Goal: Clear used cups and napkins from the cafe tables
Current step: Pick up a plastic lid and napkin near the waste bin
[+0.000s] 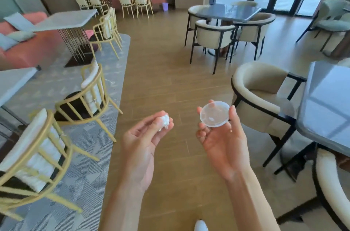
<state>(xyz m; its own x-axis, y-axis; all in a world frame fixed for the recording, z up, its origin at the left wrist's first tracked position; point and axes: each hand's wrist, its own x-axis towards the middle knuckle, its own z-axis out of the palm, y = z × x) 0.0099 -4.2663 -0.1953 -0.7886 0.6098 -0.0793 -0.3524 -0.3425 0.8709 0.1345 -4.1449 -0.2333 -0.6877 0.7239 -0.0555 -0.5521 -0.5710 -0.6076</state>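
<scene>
Your left hand (144, 136) grips a crumpled white napkin (164, 122); your right hand (221, 140) pinches a round clear plastic cup (214, 113).

Napkin (164, 122): mostly hidden within my left grip (146, 136). Dark desk (325, 102): cut off by right edge. Gold chair (32, 159): blurred, cropped at left. White shoe (200, 226): cropped at bottom.

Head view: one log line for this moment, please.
left hand: grips crumpled napkin | right hand: holds clear plastic cup | location: aisle between tables
</scene>
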